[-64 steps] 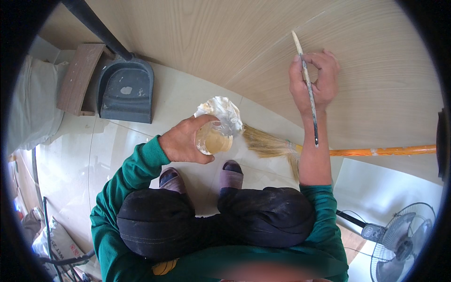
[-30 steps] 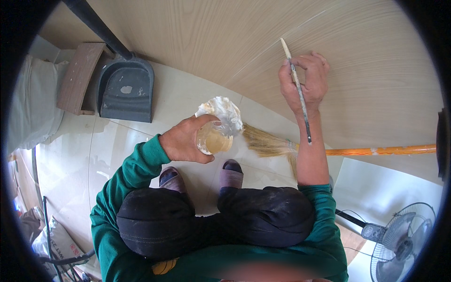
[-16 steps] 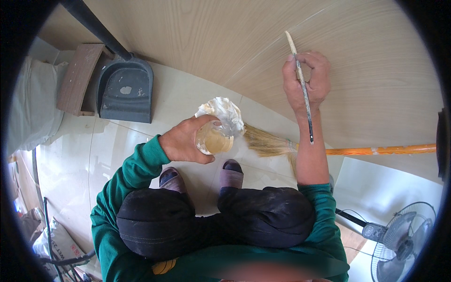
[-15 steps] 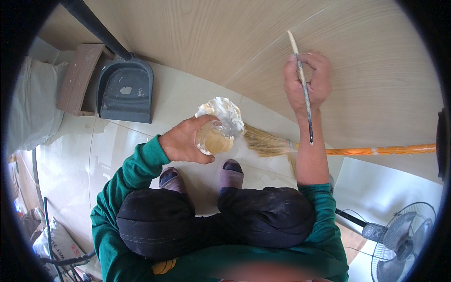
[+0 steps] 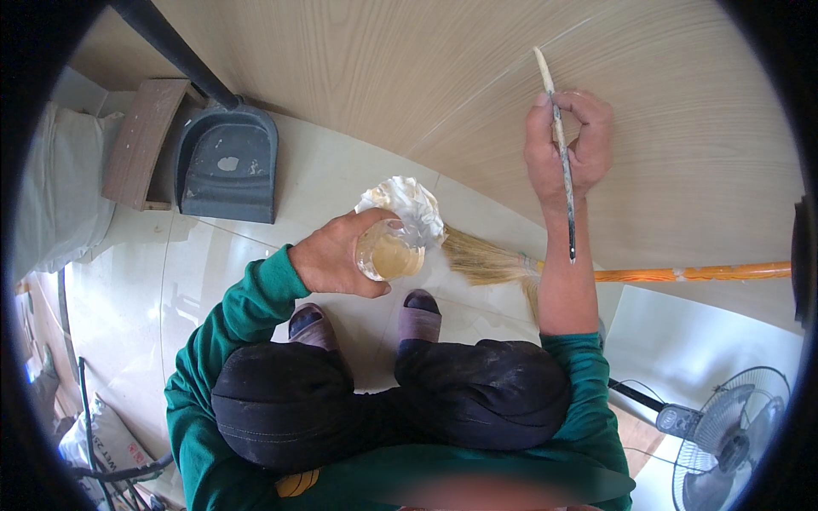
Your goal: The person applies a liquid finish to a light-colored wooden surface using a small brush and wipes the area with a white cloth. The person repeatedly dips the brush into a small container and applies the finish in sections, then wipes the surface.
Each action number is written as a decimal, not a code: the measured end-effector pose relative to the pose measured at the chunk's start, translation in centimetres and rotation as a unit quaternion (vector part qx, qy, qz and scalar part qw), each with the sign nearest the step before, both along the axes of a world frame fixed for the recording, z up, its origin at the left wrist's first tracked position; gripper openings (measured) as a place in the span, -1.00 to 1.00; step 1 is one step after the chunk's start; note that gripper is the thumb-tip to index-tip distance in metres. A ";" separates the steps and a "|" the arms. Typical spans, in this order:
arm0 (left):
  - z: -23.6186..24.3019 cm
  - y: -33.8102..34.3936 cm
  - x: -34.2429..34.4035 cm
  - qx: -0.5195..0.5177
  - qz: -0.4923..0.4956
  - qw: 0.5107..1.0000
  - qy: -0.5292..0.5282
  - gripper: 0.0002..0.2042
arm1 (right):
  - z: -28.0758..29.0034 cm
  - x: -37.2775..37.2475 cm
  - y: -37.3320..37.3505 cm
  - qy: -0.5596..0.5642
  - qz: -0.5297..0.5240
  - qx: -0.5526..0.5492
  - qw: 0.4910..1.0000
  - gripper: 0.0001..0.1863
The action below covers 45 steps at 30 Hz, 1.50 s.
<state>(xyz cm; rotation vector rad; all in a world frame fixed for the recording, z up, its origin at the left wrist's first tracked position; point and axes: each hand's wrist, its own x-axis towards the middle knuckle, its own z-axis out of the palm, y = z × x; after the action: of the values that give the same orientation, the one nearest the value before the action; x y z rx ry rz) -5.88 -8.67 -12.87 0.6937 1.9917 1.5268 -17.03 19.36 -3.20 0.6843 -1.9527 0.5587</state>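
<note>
In my right hand [image 5: 573, 140] is a slim paintbrush [image 5: 559, 128], pinched between thumb and fingers, with a pale tapered tip and a dark, worn handle end. Its tip is at or very near a thin pale seam on the wood-grain panel [image 5: 443, 51]; contact cannot be made out. My left hand [image 5: 341, 251] grips a clear plastic cup [image 5: 394, 255] holding a beige liquid, low over the floor. A crumpled white cloth or tissue [image 5: 405, 203] with yellowish stains sits against the cup's far side, partly hidden by the fingers.
A straw broom [image 5: 481, 255] with an orange handle lies along the panel's foot. Far left are a dark dustpan [image 5: 228, 162], a brown wooden box [image 5: 145, 140] and a covered pale bundle [image 5: 64, 187]. A fan [image 5: 728, 443] stands lower right, a sack [image 5: 106, 439] lower left.
My right hand has shifted slightly up and to the right with the paintbrush, its tip moving along the seam. My left hand and the cup have barely moved.
</note>
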 end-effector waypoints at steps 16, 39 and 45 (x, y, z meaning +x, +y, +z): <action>0.2 0.0 0.1 0.010 0.007 1.000 0.006 -0.19 | -0.2 -0.2 0.3 0.022 0.015 0.040 0.999 -0.65; -0.4 -0.3 0.5 0.018 0.006 1.000 0.002 -0.21 | -0.5 -0.1 0.6 0.024 0.029 0.037 0.999 -0.66; -0.3 -0.5 0.6 0.005 0.005 1.000 -0.013 -0.21 | -1.0 0.7 0.8 0.002 0.049 0.038 0.998 -0.76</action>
<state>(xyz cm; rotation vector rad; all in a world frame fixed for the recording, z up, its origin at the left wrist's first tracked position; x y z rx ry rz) -5.29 -9.13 -13.20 0.6664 1.9724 1.5452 -16.34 20.19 -4.20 0.8313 -1.9517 0.5449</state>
